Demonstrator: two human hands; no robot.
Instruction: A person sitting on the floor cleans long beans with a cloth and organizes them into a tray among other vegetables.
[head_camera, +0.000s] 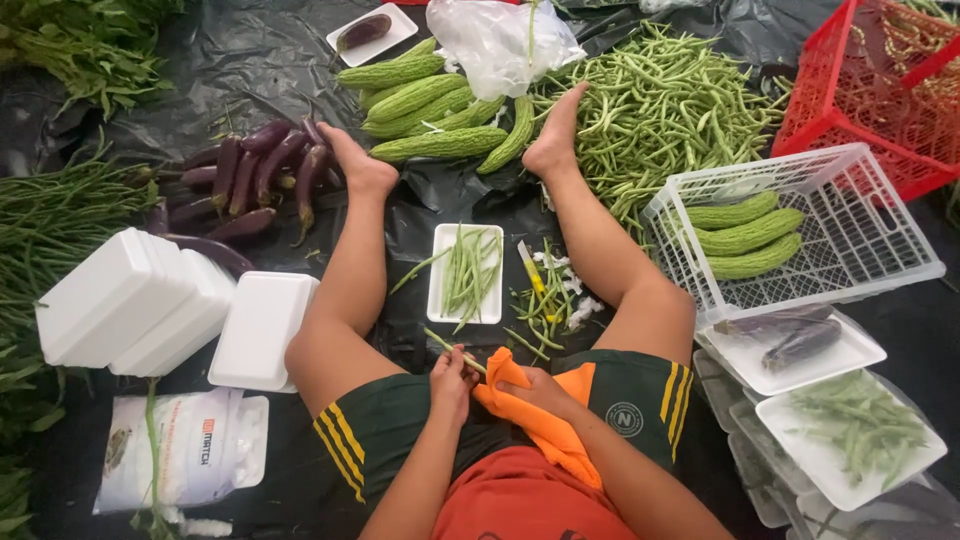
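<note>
The red crate (880, 90) at upper right is cut off by the frame's top and right edges. The leafy greens (85, 40) at upper left run out of frame. The wrapped trays (850, 500) at lower right are clipped by the bottom edge. The right hand (535, 392) lies partly under the orange cloth (535, 420), its fingers hidden.
</note>
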